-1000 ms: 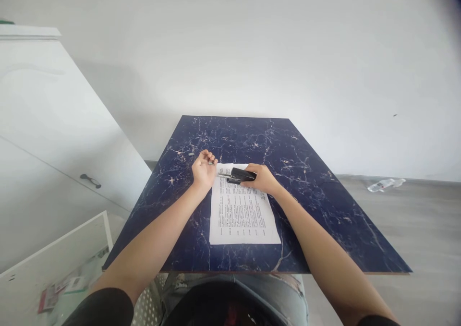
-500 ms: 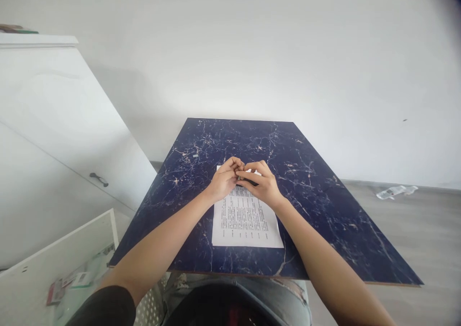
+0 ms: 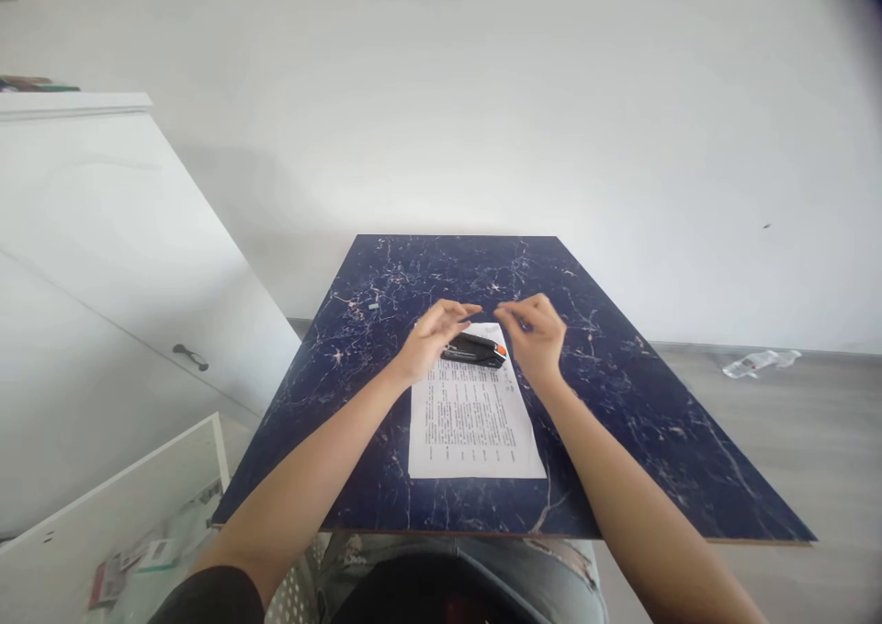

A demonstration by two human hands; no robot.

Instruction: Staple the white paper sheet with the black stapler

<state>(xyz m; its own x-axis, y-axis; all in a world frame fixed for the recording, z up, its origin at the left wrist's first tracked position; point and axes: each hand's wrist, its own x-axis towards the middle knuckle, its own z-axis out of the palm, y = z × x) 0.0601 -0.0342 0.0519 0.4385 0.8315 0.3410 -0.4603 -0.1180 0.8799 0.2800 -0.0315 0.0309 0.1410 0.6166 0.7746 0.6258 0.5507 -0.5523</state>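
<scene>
A black stapler (image 3: 474,351) with an orange end lies across the upper part of a printed sheet of paper (image 3: 475,422). My left hand (image 3: 434,334) is over the stapler's left end and hides it, its fingers stretched to the right and the thumb apart from them. Just right of the stapler, my right hand (image 3: 537,330) is raised with thumb and fingertips pinched together. Whatever the pinch may hold is too small to make out. A narrow gap separates the fingertips of both hands.
The dark blue marbled table (image 3: 620,459) stands against a white wall. A small pale piece (image 3: 373,307) lies on its left side. At left are a white cabinet (image 3: 103,238) and an open drawer (image 3: 138,477) with packets. A clear plastic item (image 3: 758,363) is on the floor.
My hands, close together over the stapler before, have come apart. The right hand moved to the right with its fingers pinched, and the stapler now shows on the paper.
</scene>
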